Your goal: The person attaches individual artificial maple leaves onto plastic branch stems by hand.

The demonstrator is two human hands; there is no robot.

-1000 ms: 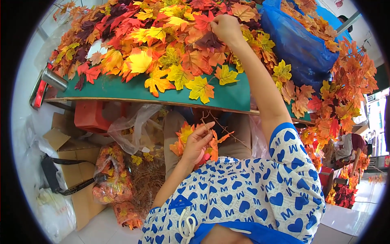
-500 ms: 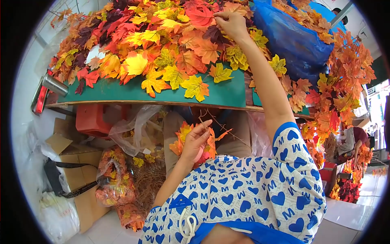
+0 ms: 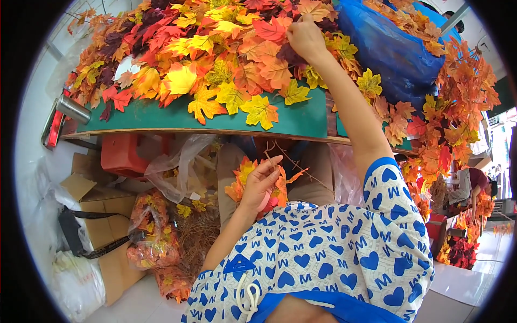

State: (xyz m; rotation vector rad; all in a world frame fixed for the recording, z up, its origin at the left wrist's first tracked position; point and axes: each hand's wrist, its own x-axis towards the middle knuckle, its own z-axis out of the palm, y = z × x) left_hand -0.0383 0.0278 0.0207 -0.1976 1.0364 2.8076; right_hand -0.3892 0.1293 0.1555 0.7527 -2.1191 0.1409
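My left hand (image 3: 262, 185) is closed around a thin brown artificial branch (image 3: 299, 164), low in front of my body. Its bare twigs spread up and to the right, and orange and yellow leaves (image 3: 235, 189) show beside the hand. At the table's far side my right hand (image 3: 306, 42) reaches into a pile of artificial maple leaves (image 3: 247, 51). Its fingers are curled in among the leaves, and what they pinch, if anything, is hidden. Just left of those fingers lies a red leaf (image 3: 270, 30).
A blue plastic bag (image 3: 390, 54) bulges on the table (image 3: 301, 119) right of my right arm. Orange leaf sprays (image 3: 463, 91) hang at the right edge. A metal cylinder (image 3: 74, 109) sits at the left corner. Below are a red stool (image 3: 119, 155), cardboard box (image 3: 110, 226) and bagged leaves (image 3: 153, 237).
My right hand has shifted slightly, its fingers curling in more. The red leaf beside it lies a bit lower with its shape changed. My left hand stays in place with the branch.
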